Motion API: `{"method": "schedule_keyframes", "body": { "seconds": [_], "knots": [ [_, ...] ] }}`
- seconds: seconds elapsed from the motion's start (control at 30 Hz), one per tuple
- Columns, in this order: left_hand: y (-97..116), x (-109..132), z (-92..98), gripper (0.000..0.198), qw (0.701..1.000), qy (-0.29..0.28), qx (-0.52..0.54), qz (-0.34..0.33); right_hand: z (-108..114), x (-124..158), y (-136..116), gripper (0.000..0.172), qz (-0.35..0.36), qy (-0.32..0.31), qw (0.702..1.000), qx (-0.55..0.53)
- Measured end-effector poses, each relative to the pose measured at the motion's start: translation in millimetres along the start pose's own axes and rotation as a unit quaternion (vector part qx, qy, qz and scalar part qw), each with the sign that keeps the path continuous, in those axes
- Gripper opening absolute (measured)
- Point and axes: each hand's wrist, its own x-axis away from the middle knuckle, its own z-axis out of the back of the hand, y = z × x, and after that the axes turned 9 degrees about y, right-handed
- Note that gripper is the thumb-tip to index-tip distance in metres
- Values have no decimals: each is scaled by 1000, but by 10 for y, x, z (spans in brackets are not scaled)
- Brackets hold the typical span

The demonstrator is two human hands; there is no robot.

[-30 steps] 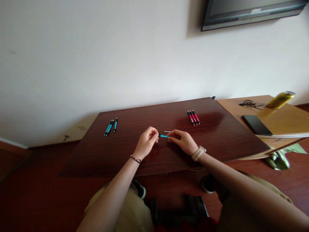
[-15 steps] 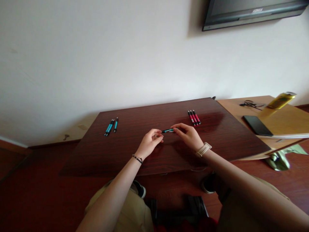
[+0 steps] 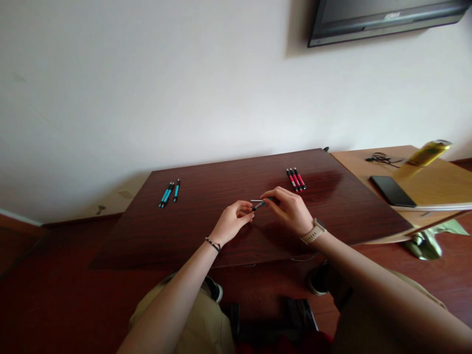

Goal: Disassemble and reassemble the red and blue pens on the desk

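Note:
Above the middle of the dark brown table (image 3: 206,226), a teal-and-black pen (image 3: 259,205) is held between my hands, pointing down to the left. My right hand (image 3: 289,209) is closed on its teal upper part. My left hand (image 3: 236,219) has thumb and fingers closed around the black lower end. A thin white strip (image 3: 255,200) juts out leftward beside the pen; I cannot tell whether it is the clip. Teal-and-black pens (image 3: 167,194) lie on the table's left, one (image 3: 176,190) slightly apart. Pink-and-black pens (image 3: 296,180) lie side by side beyond my right hand.
A lighter wooden cabinet (image 3: 435,184) adjoins the table on the right. On it are a black phone (image 3: 393,191), a dark cable (image 3: 383,158) and a yellow can (image 3: 429,153). A television (image 3: 383,22) hangs on the white wall behind.
The pen has gone from nearly level to tilted, its left end lower. The white strip now shows apart from it. Both hands have shifted slightly to the right.

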Motion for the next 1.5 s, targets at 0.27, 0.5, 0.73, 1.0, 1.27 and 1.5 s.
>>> {"method": "schedule_keyframes", "body": {
  "seconds": [0.27, 0.5, 0.73, 1.0, 1.27, 1.5],
  "knots": [
    [209, 25, 51, 24, 998, 39, -43, -14, -103, 29, 262, 32, -172, 7, 979, -112],
    [286, 49, 53, 46, 995, 83, -52, 10, -169, 24, 330, 35, -241, -24, 944, -225],
    [278, 39, 59, 45, 985, 110, 53, 122, -222, 28, 241, 33, -244, -32, 943, -224],
    [284, 29, 128, 39, 952, 75, 194, 226, -262, 40, 180, 23, -173, -10, 969, -176],
    [315, 32, 221, 40, 920, 35, 240, 308, -258, 66, 44, 16, -50, 3, 988, -147],
    [340, 105, 232, 42, 974, 53, 127, 182, -306, 68, 109, 18, -120, 23, 981, -153]
  ]
}}
